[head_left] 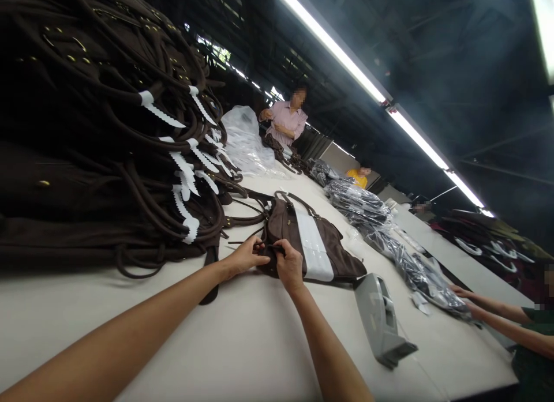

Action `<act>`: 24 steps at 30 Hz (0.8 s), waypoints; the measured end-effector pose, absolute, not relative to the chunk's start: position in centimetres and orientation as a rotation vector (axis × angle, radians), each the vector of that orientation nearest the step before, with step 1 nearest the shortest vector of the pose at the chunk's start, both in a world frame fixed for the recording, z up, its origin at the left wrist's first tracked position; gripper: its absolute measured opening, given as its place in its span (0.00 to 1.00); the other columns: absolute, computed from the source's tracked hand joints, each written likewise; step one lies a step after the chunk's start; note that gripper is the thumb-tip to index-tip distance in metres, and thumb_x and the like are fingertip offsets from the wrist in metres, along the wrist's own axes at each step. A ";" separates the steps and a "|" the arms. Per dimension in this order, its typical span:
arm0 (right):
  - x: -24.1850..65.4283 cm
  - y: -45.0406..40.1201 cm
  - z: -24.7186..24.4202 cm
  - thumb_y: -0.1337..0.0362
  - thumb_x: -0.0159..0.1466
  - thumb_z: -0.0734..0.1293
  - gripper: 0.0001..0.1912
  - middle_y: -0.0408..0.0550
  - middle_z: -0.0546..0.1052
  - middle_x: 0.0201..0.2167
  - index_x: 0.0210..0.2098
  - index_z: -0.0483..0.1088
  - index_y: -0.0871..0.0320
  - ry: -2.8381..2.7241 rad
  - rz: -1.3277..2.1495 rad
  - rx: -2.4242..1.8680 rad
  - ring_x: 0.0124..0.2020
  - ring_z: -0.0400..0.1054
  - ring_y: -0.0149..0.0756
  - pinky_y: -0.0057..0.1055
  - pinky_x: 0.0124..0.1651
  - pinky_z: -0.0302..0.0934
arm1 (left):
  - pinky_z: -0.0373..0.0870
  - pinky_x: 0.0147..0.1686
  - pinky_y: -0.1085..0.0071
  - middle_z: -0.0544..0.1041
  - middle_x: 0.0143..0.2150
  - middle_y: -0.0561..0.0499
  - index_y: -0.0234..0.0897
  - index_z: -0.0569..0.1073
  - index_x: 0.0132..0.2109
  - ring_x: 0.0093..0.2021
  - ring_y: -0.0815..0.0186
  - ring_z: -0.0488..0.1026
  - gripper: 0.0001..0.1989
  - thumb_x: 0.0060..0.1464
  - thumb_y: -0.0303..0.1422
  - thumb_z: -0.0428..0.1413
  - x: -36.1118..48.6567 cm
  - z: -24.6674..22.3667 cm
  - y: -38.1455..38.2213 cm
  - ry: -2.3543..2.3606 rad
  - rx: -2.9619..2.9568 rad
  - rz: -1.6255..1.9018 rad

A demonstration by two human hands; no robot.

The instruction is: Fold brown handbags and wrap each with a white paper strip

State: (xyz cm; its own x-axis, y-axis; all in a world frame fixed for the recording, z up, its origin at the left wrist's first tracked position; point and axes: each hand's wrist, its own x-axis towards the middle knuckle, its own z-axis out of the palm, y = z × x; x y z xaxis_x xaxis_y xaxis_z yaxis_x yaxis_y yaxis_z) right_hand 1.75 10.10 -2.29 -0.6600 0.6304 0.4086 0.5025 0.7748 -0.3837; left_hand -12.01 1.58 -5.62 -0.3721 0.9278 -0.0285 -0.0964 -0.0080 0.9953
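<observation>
A dark brown handbag (283, 226) lies flat on the white table, a white band (312, 246) wrapped round its middle. At the bag's left end, my left hand (246, 256) has its thumb and fingers closed on a thin dark brown strap. Just beside it, my right hand (289, 262) pinches the same dark part against the bag's near corner. The fingers partly hide where the strap meets the bag. To the right of the bag, a grey tape dispenser (378, 321) stands tilted on the table.
A tall pile of brown handbags (164, 160), their handles wrapped with white strips, rises at the left. Plastic-wrapped bags (359, 200) line the far side. A co-worker's hands (465, 295) touch the near end. A person in a pink shirt (288, 122) stands at the back.
</observation>
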 end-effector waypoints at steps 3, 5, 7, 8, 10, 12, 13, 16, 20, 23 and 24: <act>1.8 9.8 -1.8 0.70 0.66 0.56 0.13 0.46 0.78 0.43 0.39 0.71 0.54 -2.501 0.120 -0.751 0.44 0.72 0.34 0.26 0.47 0.62 | 0.67 0.33 0.72 0.71 0.29 0.56 0.38 0.64 0.34 0.33 0.66 0.71 0.11 0.44 0.31 0.59 -11.0 -5.8 2.4 1.576 0.888 1.531; 1.7 9.4 -1.5 0.72 0.66 0.55 0.15 0.49 0.74 0.52 0.39 0.72 0.55 -2.601 -0.056 -0.649 0.53 0.68 0.36 0.28 0.53 0.60 | 0.65 0.32 0.72 0.71 0.29 0.55 0.39 0.63 0.33 0.33 0.65 0.71 0.10 0.44 0.29 0.58 -10.6 -5.8 3.0 1.716 0.834 1.527; 1.4 9.1 -1.4 0.74 0.65 0.55 0.16 0.51 0.71 0.57 0.40 0.72 0.55 -2.695 -0.187 -0.583 0.58 0.65 0.38 0.31 0.57 0.59 | 0.64 0.33 0.71 0.73 0.31 0.54 0.39 0.64 0.33 0.36 0.63 0.72 0.10 0.44 0.28 0.58 -10.4 -5.6 3.4 1.848 0.772 1.515; 1.3 8.9 -1.5 0.75 0.65 0.55 0.17 0.51 0.71 0.58 0.42 0.73 0.55 -2.725 -0.227 -0.577 0.59 0.64 0.38 0.32 0.59 0.58 | 0.64 0.34 0.71 0.74 0.32 0.52 0.39 0.64 0.33 0.37 0.62 0.72 0.10 0.44 0.28 0.58 -10.4 -5.5 3.5 1.905 0.743 1.504; 0.9 8.5 -1.9 0.78 0.63 0.55 0.23 0.52 0.71 0.58 0.52 0.69 0.56 -2.748 -0.259 -0.587 0.60 0.63 0.39 0.34 0.60 0.58 | 0.63 0.35 0.70 0.75 0.33 0.51 0.39 0.65 0.34 0.40 0.59 0.73 0.11 0.44 0.30 0.59 -10.4 -5.3 3.6 1.991 0.690 1.474; 0.6 8.2 -2.6 0.81 0.59 0.55 0.33 0.55 0.70 0.58 0.63 0.60 0.61 -2.741 -0.222 -0.605 0.61 0.62 0.39 0.35 0.61 0.58 | 0.63 0.35 0.70 0.76 0.33 0.49 0.39 0.66 0.35 0.40 0.57 0.74 0.11 0.44 0.32 0.60 -10.6 -5.0 3.6 2.043 0.648 1.442; 0.5 7.9 -3.1 0.82 0.56 0.55 0.37 0.58 0.70 0.59 0.65 0.55 0.64 -2.729 -0.188 -0.629 0.62 0.62 0.40 0.36 0.61 0.58 | 0.64 0.35 0.70 0.77 0.34 0.48 0.39 0.66 0.36 0.41 0.57 0.75 0.12 0.44 0.32 0.60 -10.6 -4.9 3.5 2.059 0.632 1.428; 0.4 7.0 -4.9 0.80 0.53 0.56 0.39 0.66 0.67 0.60 0.66 0.51 0.75 -2.654 -0.057 -0.769 0.63 0.60 0.45 0.40 0.63 0.57 | 0.64 0.36 0.72 0.78 0.37 0.47 0.38 0.68 0.38 0.42 0.58 0.75 0.10 0.46 0.31 0.59 -10.8 -4.7 3.3 2.078 0.607 1.402; 0.4 5.4 -6.5 0.77 0.50 0.59 0.42 0.66 0.61 0.64 0.65 0.52 0.76 -2.559 0.143 -0.864 0.66 0.53 0.49 0.45 0.67 0.52 | 0.66 0.37 0.72 0.80 0.39 0.45 0.37 0.71 0.39 0.42 0.60 0.76 0.07 0.53 0.33 0.53 -10.6 -4.2 2.7 2.051 0.610 1.372; 0.7 4.9 -6.0 0.76 0.49 0.58 0.42 0.63 0.61 0.64 0.65 0.55 0.73 -2.510 0.331 -0.872 0.67 0.52 0.48 0.46 0.68 0.48 | 0.68 0.38 0.71 0.80 0.41 0.43 0.35 0.70 0.46 0.43 0.59 0.77 0.16 0.56 0.41 0.52 -10.1 -3.5 2.4 2.020 0.626 1.353; 0.8 5.0 -5.4 0.76 0.49 0.58 0.41 0.60 0.64 0.63 0.64 0.57 0.71 -2.499 0.411 -0.851 0.67 0.53 0.47 0.45 0.68 0.48 | 0.68 0.39 0.70 0.79 0.43 0.42 0.33 0.69 0.49 0.44 0.58 0.77 0.21 0.55 0.44 0.54 -9.8 -3.3 2.5 2.021 0.632 1.345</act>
